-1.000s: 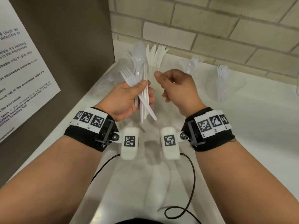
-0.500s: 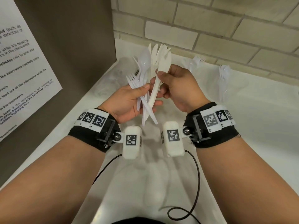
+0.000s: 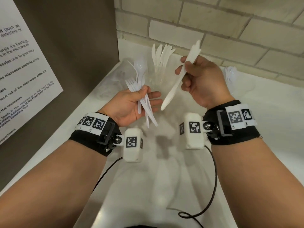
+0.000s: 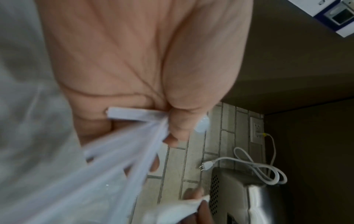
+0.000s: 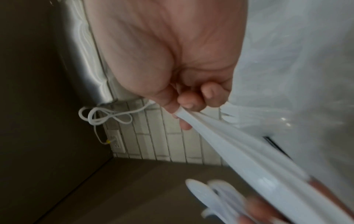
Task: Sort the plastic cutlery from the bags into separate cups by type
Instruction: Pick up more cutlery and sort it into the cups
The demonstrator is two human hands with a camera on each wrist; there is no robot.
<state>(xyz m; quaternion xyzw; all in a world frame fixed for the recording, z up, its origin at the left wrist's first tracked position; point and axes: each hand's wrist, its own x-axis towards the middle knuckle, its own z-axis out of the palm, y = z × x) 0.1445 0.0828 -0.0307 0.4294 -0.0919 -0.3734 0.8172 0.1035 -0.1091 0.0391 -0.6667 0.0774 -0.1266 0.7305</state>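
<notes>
My left hand (image 3: 144,97), palm up over the white counter, grips a bunch of white plastic forks and spoons (image 3: 139,83); their handles fan out in the left wrist view (image 4: 132,153). To its right, my right hand (image 3: 186,69) pinches a single white knife (image 3: 174,89), tilted with its blade end up toward the wall; the same knife (image 5: 229,144) runs from the fingers in the right wrist view. Behind the hands stands a clear cup (image 3: 158,78) holding several knives (image 3: 162,53). A second clear cup with spoons (image 3: 231,74) stands at the right, partly hidden by my right hand.
Crumpled clear plastic bags (image 3: 111,83) lie at the counter's back left by a dark panel (image 3: 74,46) with a printed notice. A brick wall (image 3: 213,22) closes the back. Black wrist-camera cables (image 3: 210,195) trail over the near counter.
My right hand has drawn one knife out of the bunch in my left hand and carried it right and up. The two hands now sit apart.
</notes>
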